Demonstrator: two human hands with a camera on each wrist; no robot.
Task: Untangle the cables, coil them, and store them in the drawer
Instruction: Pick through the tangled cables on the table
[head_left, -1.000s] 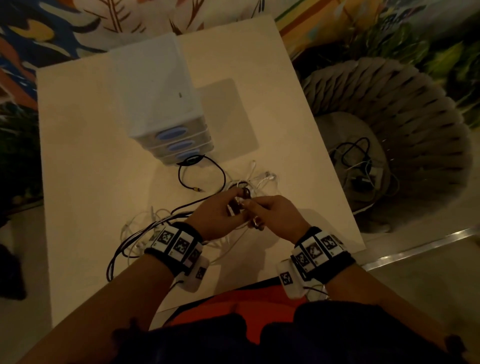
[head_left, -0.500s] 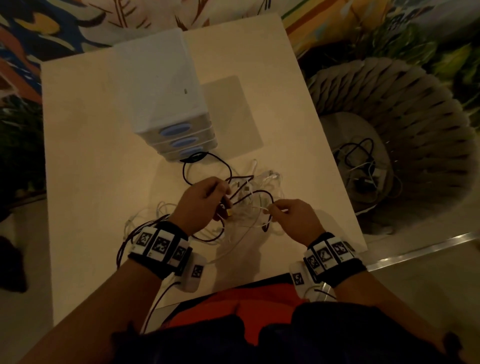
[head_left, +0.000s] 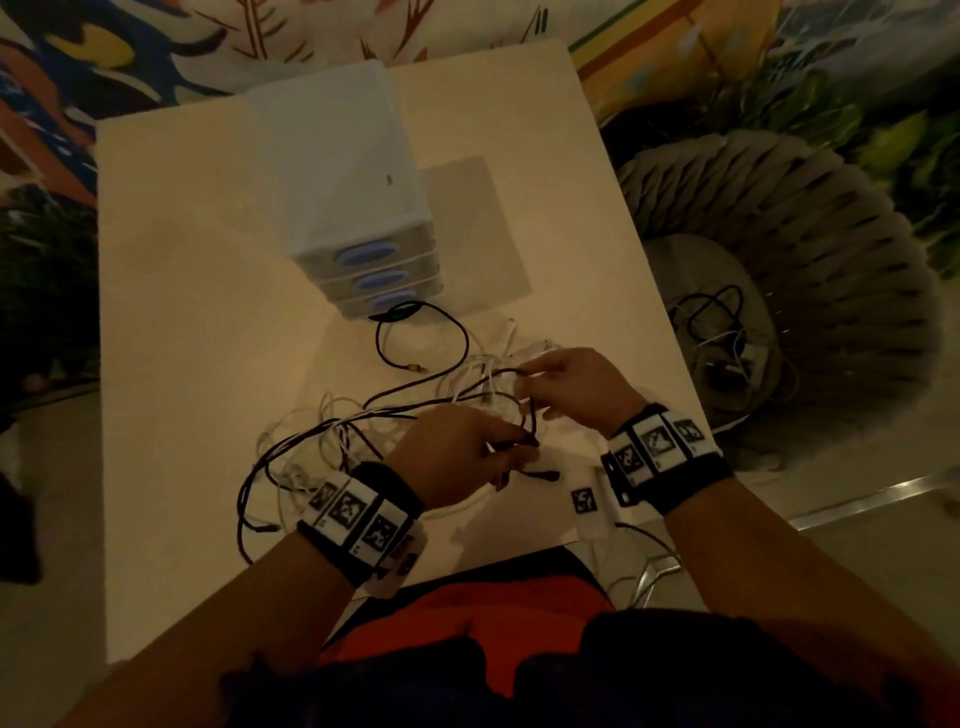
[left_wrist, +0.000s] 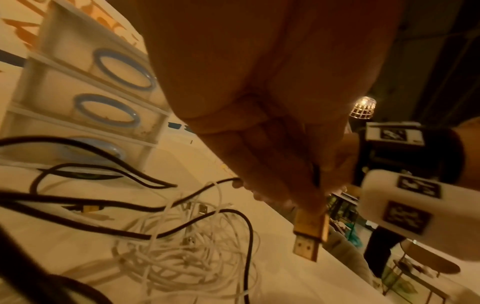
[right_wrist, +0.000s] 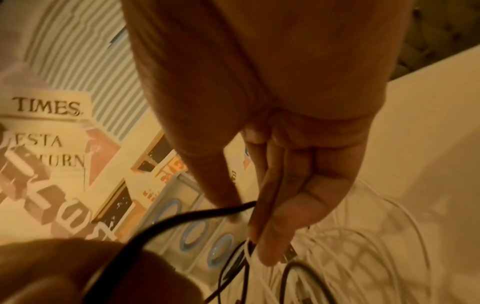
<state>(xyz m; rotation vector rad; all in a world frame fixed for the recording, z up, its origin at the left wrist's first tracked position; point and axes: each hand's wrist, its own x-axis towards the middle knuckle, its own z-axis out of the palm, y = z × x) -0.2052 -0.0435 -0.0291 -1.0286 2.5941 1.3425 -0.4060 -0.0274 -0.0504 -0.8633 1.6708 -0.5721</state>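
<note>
Only the left wrist view is showing the flat gold USB plug (left_wrist: 309, 236) that the left hand (head_left: 457, 457) is pinching between pressed-together fingertips. The right hand (head_left: 576, 387) is pinching a thin black cable (head_left: 431, 387) above the tangled white cables (head_left: 483, 384), lying near the plastic drawer unit (head_left: 363, 260) on the smooth table (head_left: 208, 312).

both hands low together: left hand (head_left: 457, 457) and right hand (head_left: 576, 389) pinching.
</note>
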